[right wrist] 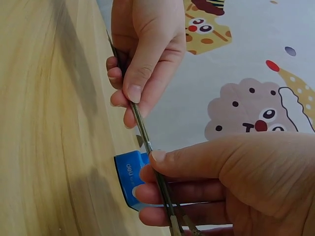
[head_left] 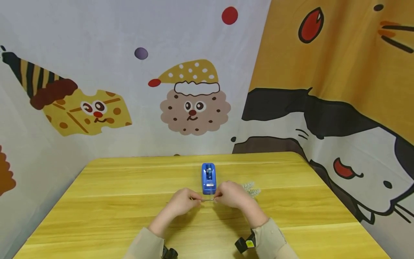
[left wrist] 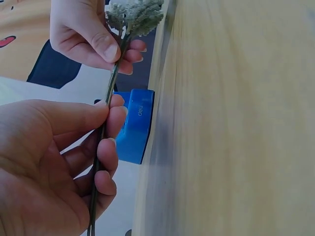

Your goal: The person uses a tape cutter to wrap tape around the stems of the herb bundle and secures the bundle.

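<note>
A thin bundle of dark green stems point(left wrist: 112, 81) with pale grey-green, frosted-looking foliage point(head_left: 251, 189) runs level between both hands. My left hand point(head_left: 185, 202) pinches the stems between thumb and fingertips, its other fingers curled round their lower part. Closer to the foliage, my right hand point(head_left: 231, 194) grips the same stems with thumb and fingers. Just beyond the stems stands a blue tape dispenser point(head_left: 208, 177), its front end facing me. A faint clear strip shows between the dispenser's front and the stems, and a shiny spot gleams on them beside my right thumb.
The wooden table point(head_left: 106, 201) carries the dispenser near its middle. Behind it and to the sides hangs a cartoon-printed cloth point(head_left: 116, 43). Below each sleeve sits a black wrist camera point(head_left: 245, 244).
</note>
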The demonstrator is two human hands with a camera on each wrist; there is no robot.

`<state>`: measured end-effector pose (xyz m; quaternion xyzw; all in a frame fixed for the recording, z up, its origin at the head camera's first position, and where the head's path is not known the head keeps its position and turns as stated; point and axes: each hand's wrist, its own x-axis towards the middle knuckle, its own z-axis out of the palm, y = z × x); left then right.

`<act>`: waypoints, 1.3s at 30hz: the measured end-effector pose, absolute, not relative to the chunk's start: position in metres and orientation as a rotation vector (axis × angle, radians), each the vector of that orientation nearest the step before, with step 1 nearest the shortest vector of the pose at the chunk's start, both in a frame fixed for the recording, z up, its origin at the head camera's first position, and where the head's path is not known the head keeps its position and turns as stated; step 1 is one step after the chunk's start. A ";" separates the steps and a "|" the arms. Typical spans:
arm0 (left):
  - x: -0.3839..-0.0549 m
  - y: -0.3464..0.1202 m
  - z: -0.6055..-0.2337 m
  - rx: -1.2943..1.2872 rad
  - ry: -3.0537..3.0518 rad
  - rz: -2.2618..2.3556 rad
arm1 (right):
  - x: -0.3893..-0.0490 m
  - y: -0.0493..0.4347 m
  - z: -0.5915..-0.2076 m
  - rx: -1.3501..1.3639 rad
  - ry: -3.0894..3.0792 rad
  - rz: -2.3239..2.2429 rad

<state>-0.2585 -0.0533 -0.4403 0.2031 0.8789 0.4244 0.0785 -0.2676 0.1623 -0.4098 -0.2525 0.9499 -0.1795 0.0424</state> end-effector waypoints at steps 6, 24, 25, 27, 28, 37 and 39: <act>-0.258 -0.052 -0.440 0.553 2.635 1.290 | -0.268 0.161 -0.412 -0.790 2.921 -0.509; -0.259 -0.051 -0.442 0.561 2.705 1.276 | -0.269 0.160 -0.415 -0.818 2.943 -0.560; -0.258 -0.051 -0.442 0.560 2.706 1.277 | -0.270 0.161 -0.416 -0.819 2.943 -0.562; -0.258 -0.051 -0.442 0.568 2.710 1.280 | -0.271 0.161 -0.416 -0.820 2.943 -0.564; -0.258 -0.050 -0.442 0.570 2.712 1.280 | -0.272 0.161 -0.417 -0.824 2.946 -0.562; -0.257 -0.050 -0.443 0.569 2.699 1.299 | -0.273 0.162 -0.420 -0.825 2.971 -0.549; -0.257 -0.050 -0.443 0.579 2.690 1.305 | -0.272 0.162 -0.420 -0.824 2.979 -0.536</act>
